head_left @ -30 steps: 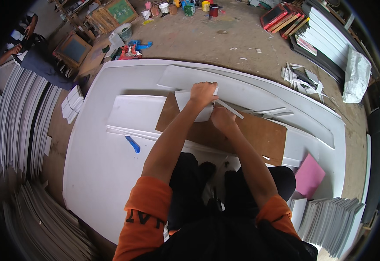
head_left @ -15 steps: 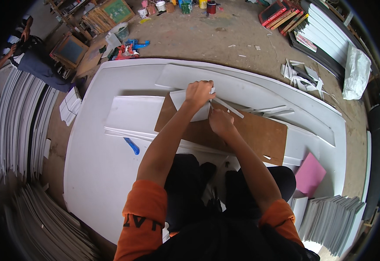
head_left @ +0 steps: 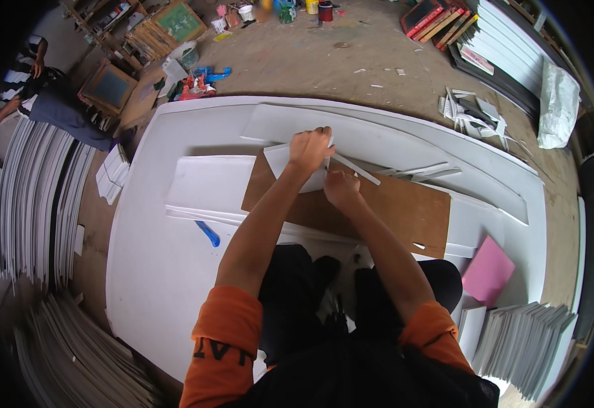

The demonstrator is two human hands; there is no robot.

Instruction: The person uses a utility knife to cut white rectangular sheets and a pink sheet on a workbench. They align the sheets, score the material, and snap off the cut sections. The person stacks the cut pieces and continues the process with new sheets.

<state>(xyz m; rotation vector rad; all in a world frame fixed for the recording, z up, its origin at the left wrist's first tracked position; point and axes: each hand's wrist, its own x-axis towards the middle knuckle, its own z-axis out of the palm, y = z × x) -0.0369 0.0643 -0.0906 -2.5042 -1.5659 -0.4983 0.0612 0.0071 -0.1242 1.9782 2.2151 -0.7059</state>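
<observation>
Pressing on a white piece (head_left: 276,158), the left hand (head_left: 311,147) has its fingers bent over it; I cannot tell if they pinch it. The right hand (head_left: 342,188) is just beside, closer to the body, with its fingers curled tight around a thin thing (head_left: 326,170), mostly hidden. The white piece lies slanted on a brown board (head_left: 406,211), and a white strip (head_left: 357,169) is next to it on the right. A blue thing (head_left: 208,233) lies on the big white sheet (head_left: 154,292) to the left, well apart from both hands.
</observation>
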